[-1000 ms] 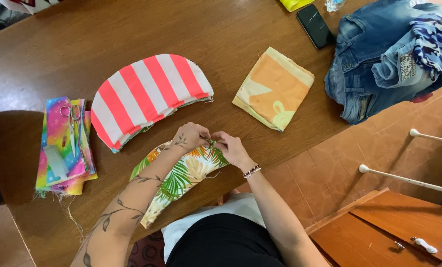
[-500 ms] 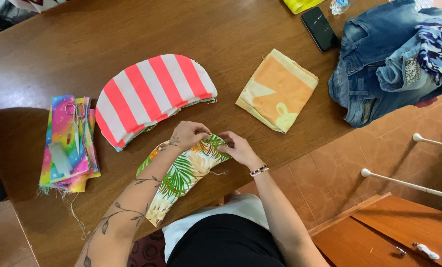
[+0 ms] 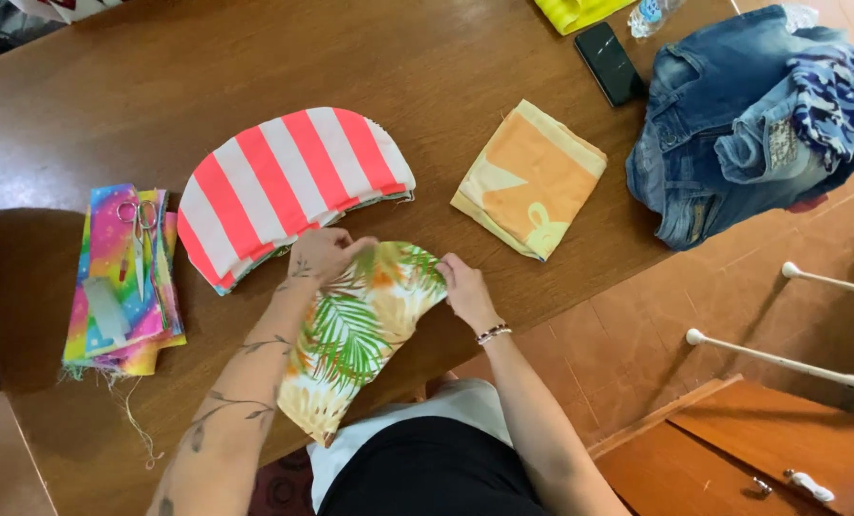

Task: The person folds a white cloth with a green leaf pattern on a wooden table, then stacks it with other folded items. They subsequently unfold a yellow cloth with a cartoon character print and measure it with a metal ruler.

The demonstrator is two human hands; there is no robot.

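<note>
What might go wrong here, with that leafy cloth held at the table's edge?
Much of the leaf-print cloth hangs past the table edge, so it may slide off if the left hand and right hand let go. The scissors lie loose on the rainbow fabric, so tugging that pile could drop them. Loose threads trailing from the pile might snag a sleeve or hand.

4 fabric pieces (image 3: 365, 330), 1 scissors (image 3: 138, 239), 1 phone (image 3: 610, 62), 1 jeans pile (image 3: 723, 143).
</note>
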